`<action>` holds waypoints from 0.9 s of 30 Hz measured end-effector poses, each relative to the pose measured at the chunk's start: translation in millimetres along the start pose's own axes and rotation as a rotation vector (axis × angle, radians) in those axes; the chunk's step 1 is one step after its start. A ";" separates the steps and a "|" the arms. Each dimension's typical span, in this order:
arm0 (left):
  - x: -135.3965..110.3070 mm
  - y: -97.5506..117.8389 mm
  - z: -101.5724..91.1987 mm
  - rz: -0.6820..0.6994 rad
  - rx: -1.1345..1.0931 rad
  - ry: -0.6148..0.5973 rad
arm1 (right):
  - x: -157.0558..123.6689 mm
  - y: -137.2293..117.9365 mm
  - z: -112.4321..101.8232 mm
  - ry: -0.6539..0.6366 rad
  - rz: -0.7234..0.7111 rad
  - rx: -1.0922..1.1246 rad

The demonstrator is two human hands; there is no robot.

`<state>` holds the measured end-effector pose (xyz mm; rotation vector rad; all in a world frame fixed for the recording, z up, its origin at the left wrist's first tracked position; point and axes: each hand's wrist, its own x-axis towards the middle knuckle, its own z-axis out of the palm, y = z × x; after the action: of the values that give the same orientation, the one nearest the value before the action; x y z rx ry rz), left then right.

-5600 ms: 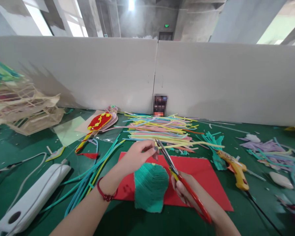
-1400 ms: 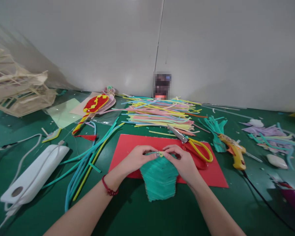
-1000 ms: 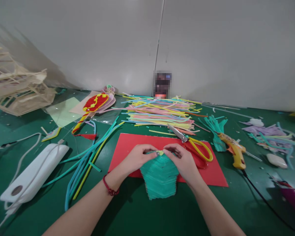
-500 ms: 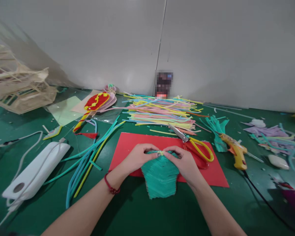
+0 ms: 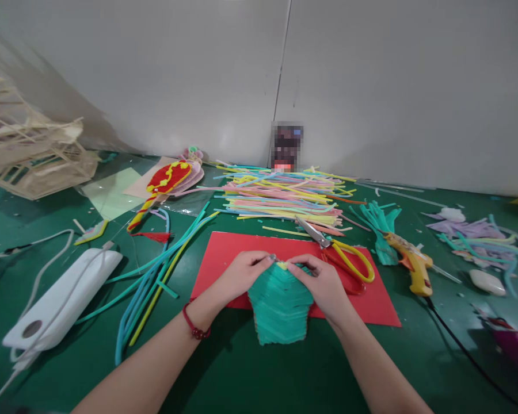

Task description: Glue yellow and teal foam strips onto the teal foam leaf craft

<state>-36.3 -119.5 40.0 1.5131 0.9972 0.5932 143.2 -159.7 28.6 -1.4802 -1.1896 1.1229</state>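
Observation:
A green chenille-stem panel [image 5: 280,307], ribbed in a chevron pattern, hangs from my fingers over the front edge of a red sheet [image 5: 233,247]. My left hand [image 5: 246,276] pinches its top edge with thumb and fingertips, on the left of a small yellow spot. On the right of that spot, my right hand [image 5: 322,282] grips the same edge between thumb and bent fingers. Scissors [image 5: 349,261] with yellow and red handles lie on the red sheet just beyond my right hand, blades pointing away to the left.
Coloured chenille stems [image 5: 280,195] are piled behind the sheet; more stems [image 5: 155,276] lie left beside a white power bank [image 5: 64,299]. A yellow glue gun [image 5: 414,264] and a green bundle [image 5: 384,230] lie right. A red-yellow fan shape [image 5: 168,178] is back left.
My left thumb and fingertips have shifted slightly up along the panel's top edge, showing more of the yellow spot. The panel tilts slightly differently; my right hand keeps its hold.

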 end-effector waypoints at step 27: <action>3.1 -6.8 -3.5 0.181 0.521 0.274 | 2.8 6.9 -4.7 0.146 -0.063 0.055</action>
<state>-39.4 -115.2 33.6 2.0350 1.3025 0.7179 149.3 -158.3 22.3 -1.4474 -1.0886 0.9801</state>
